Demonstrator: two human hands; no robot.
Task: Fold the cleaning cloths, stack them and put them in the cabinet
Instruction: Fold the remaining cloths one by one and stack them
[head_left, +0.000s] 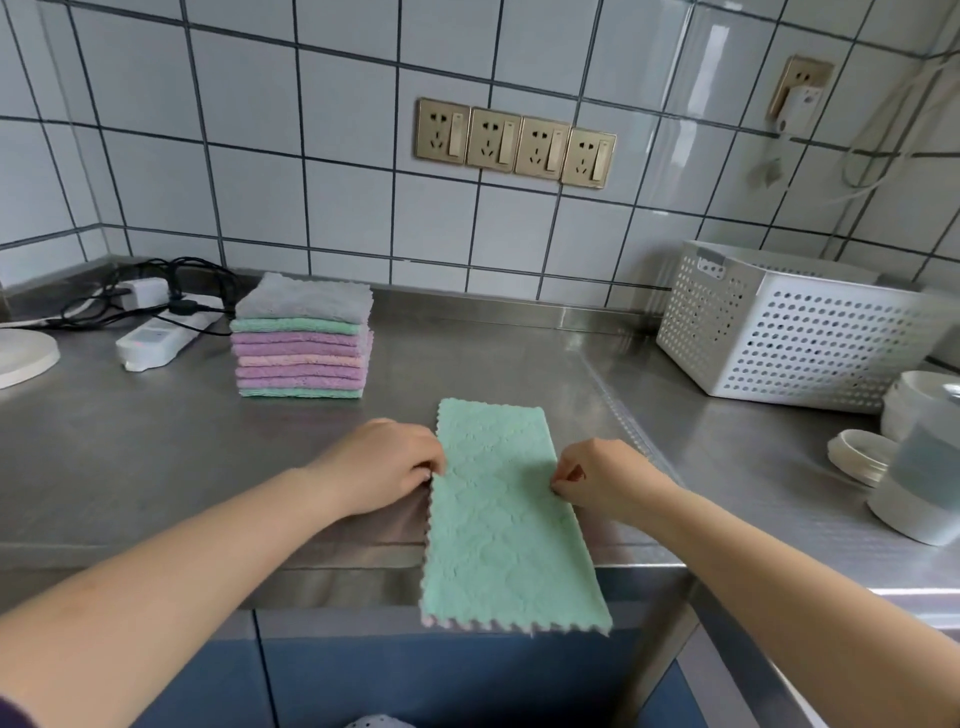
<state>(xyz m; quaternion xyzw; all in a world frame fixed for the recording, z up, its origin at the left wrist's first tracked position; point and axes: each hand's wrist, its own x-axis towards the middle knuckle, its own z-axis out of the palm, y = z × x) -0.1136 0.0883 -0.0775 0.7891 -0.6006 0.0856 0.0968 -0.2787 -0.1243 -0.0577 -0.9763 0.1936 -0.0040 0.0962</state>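
Observation:
A green cleaning cloth (506, 514), folded into a long strip, lies on the steel counter (156, 467) with its near end hanging over the front edge. My left hand (382, 467) pinches the strip's left edge near the middle. On the opposite edge, my right hand (602, 480) pinches the cloth at about the same height. A stack of folded cloths (304, 338) in grey, green, purple and pink stands behind, to the left.
A white perforated basket (779, 332) stands at the back right. White containers and a lid (862, 457) crowd the right edge. A power strip (156, 340) with cables lies at the back left. Blue cabinet fronts (415, 680) show below the counter.

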